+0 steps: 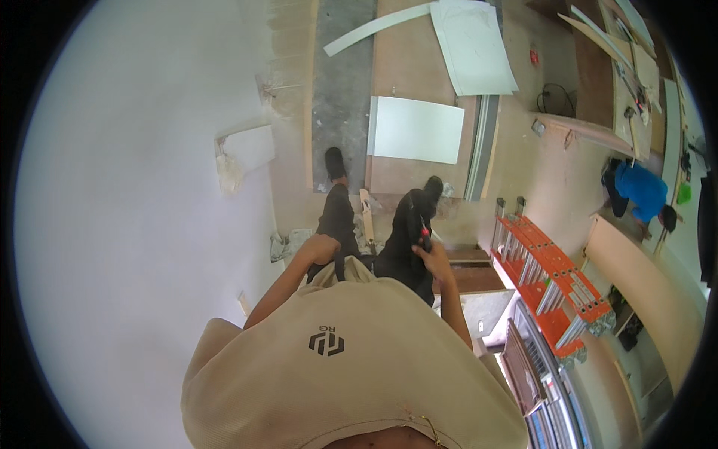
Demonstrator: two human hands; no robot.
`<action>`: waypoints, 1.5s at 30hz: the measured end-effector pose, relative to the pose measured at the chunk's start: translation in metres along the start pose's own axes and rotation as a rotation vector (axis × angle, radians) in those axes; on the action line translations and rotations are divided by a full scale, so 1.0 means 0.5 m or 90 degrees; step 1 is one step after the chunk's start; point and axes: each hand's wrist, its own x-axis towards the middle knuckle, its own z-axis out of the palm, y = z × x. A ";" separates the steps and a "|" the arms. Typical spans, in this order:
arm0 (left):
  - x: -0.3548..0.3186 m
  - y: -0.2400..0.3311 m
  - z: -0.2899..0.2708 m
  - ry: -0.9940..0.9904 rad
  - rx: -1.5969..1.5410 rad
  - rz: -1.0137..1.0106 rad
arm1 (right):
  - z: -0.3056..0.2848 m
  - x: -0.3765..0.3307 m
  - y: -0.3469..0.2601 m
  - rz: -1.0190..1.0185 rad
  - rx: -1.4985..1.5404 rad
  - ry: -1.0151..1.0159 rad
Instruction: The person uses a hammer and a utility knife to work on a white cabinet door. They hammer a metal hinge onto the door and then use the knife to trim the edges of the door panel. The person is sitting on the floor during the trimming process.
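Observation:
My right hand is closed round the handle of a slim red and black screwdriver, held over my right thigh. The tool's thin shaft points forward, away from me. My left hand rests against my left thigh and holds nothing that I can see; its fingers are too small and tucked to make out. Between my legs a narrow pale wooden strip lies on the floor. Past my feet a white rectangular panel lies flat on a brown board.
Larger white sheets and a curved white strip lie farther ahead. An orange ladder is at my right. Beyond it a person in a blue shirt bends low beside boards. A white wall runs along my left.

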 end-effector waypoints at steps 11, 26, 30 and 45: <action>0.593 -0.289 0.032 -0.044 -0.914 -0.077 | 0.007 0.267 0.084 0.217 0.344 -0.076; 1.462 -0.454 0.270 0.665 -0.497 -0.392 | -0.106 1.683 0.139 -0.406 -0.546 0.017; 1.464 -0.450 0.271 0.726 -0.518 -0.337 | -0.117 1.691 0.162 -0.434 -0.544 0.019; 1.452 -0.553 0.317 0.919 -0.757 -0.016 | -0.171 1.269 0.041 -0.465 -0.318 0.165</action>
